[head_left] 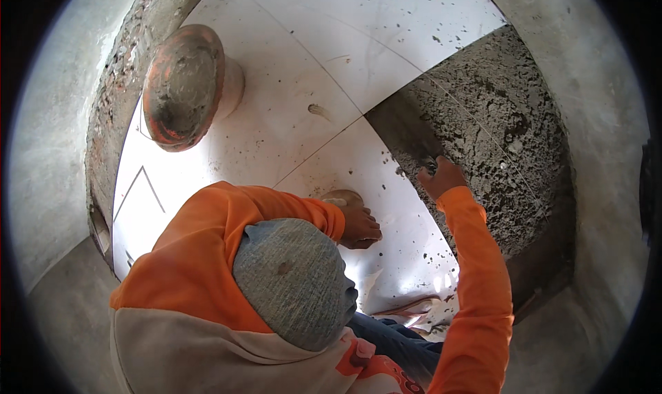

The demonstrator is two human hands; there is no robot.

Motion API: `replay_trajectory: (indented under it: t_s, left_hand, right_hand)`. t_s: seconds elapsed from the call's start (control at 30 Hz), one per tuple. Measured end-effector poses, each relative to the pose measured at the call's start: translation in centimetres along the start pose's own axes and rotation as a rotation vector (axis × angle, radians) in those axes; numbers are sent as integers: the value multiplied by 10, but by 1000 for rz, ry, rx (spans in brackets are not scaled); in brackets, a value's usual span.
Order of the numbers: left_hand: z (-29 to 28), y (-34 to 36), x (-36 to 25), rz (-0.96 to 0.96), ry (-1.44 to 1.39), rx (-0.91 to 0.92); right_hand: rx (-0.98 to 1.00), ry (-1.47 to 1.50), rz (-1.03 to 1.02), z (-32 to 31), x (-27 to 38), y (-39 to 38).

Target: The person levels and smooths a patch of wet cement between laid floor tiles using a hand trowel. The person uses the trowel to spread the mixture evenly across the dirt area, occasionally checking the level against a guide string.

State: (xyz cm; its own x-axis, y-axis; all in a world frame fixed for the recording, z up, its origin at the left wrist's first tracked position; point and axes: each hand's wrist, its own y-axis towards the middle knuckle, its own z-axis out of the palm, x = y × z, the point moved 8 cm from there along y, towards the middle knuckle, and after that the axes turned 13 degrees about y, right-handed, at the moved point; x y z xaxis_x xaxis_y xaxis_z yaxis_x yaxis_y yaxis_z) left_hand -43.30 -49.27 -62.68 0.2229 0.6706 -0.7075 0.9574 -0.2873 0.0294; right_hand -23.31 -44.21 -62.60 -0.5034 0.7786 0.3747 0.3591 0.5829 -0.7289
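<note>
Neither my left hand nor my right hand is in view. Below me crouches a co-worker in a grey cap (293, 283) and an orange-sleeved top. This person's right hand (445, 178) is closed at the edge of a bed of wet grey mortar (507, 132), apparently around a trowel whose dark blade (414, 128) is blurred over the mortar. The co-worker's other hand (360, 228) is curled over the white tiles (289, 118), beside a round tan object (341, 197) that I cannot make out.
A mortar-smeared orange bucket (186, 87) stands on the tiles at the left. Mortar crumbs dot the tiles. A thin line (476, 121) crosses the mortar bed. Bare grey walls (593, 83) close in the right side, with another wall (62, 125) at the left.
</note>
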Motion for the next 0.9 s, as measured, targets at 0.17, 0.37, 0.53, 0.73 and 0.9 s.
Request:
replay_trajectory:
  t_s: [0.17,0.37,0.53,0.73,0.9]
  left_hand:
    - [-37,-11,16,-201,8,-234]
    - [-89,-44,66,-942,372,-485]
    - [-62,-44,65,-1043,273,-303]
    - [-51,-34,53,-854,215,-288]
    - [-38,-12,36,-508,105,-112]
  right_hand:
    - [7,-100,-72,-25,-22,-14]
    - [-90,44,-39,-34,-6,-11]
    - [-61,144,11,-17,5,0]
    - [-102,140,29,-16,-20,-9]
    - [-15,88,102,0,-5,-12]
